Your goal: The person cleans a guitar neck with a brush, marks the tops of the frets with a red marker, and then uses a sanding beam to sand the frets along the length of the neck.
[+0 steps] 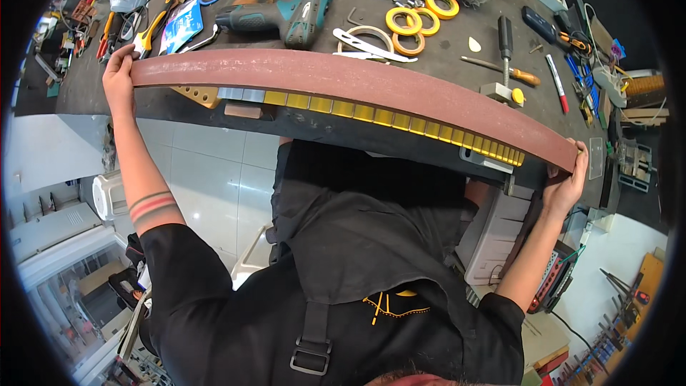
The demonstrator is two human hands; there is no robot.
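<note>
A long reddish-brown strip, like a sanding belt [343,76], stretches across the front of the bench. Its left end is gripped by my left hand [120,84], with fingers curled over the edge. My right hand [569,180] grips the other end, thumb and fingers closed round it. Below the strip lies a guitar neck, its fretboard [364,112] covered with yellow tape between the frets. The headstock [198,95], with a row of holes, shows at the left. The strip hides the neck's far side; whether they touch I cannot tell.
Behind the strip lie a cordless drill [304,14], several yellow tape rolls [404,21], a wooden-handled tool [527,77] and a red-capped marker [557,82]. A clamp [505,46] stands near the strip's right part. Cutters with yellow handles [152,25] lie at the left.
</note>
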